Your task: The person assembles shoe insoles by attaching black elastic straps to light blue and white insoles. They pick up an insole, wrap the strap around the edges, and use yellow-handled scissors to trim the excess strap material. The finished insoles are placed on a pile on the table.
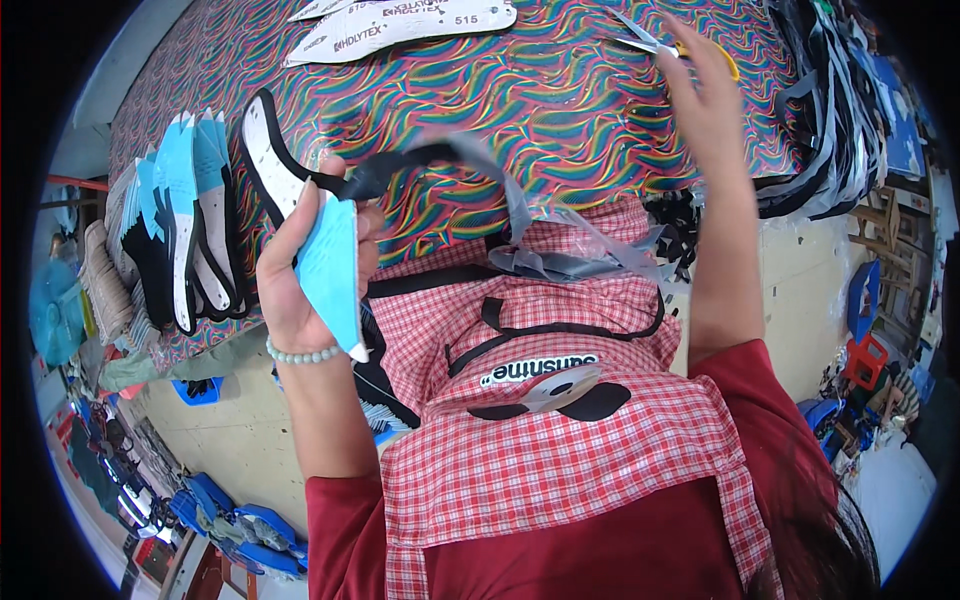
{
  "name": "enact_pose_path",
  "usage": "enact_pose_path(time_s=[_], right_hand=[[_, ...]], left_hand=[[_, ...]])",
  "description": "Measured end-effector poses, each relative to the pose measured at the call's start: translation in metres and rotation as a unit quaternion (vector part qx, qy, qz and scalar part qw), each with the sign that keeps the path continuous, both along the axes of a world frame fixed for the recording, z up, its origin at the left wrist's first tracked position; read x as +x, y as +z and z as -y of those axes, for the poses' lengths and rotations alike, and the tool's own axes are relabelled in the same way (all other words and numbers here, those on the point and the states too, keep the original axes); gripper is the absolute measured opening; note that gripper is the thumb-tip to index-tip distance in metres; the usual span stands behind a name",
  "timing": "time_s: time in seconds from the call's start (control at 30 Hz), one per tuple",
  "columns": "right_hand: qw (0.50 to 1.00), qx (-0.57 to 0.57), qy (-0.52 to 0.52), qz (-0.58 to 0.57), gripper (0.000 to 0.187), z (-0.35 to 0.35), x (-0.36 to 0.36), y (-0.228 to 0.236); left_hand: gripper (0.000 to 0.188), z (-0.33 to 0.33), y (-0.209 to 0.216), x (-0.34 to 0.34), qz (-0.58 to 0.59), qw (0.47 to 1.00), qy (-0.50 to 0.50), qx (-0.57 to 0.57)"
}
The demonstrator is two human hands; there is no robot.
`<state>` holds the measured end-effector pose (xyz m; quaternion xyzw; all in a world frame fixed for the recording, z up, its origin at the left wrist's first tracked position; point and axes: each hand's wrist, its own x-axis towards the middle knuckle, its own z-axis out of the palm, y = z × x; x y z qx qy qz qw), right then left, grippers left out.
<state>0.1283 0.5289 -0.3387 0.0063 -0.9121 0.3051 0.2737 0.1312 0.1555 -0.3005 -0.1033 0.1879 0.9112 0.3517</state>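
Observation:
My left hand (300,250) grips an insole-shaped piece (263,150), whitish with dark specks, a black edge and a light blue end (330,262) hanging below the fingers. From that hand a black and grey strip (480,160) arches right and down onto the apron over my lap; part of it is blurred. At the far right of the table, my right hand (700,90) has its fingers around yellow-handled scissors (655,45). Their blades are spread and point left. Part of the handle is hidden behind the hand.
A patterned cloth (560,90) covers the table. Similar blue and white pieces (185,200) stand grouped at its left edge. White printed shapes (400,30) lie at the far edge. Black and grey strips (830,120) drape over the right side. A red-checked apron (580,460) covers my front.

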Motion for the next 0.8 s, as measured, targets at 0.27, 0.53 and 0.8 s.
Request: enact_pose_path(time_s=[0.27, 0.53, 0.8], right_hand=[[0.952, 0.114, 0.031, 0.282, 0.048, -0.088, 0.022, 0.015], [0.954, 0.064, -0.003, 0.294, 0.063, -0.036, 0.043, 0.006], [0.908, -0.214, -0.036, 0.359, 0.054, -0.049, 0.074, 0.007]], left_hand=[[0.036, -0.028, 0.001, 0.001, 0.03, 0.98, 0.12, -0.157], [0.038, -0.051, -0.005, 0.012, -0.057, 0.968, 0.034, -0.241], [0.033, -0.043, -0.003, 0.015, -0.049, 0.979, 0.041, -0.191]])
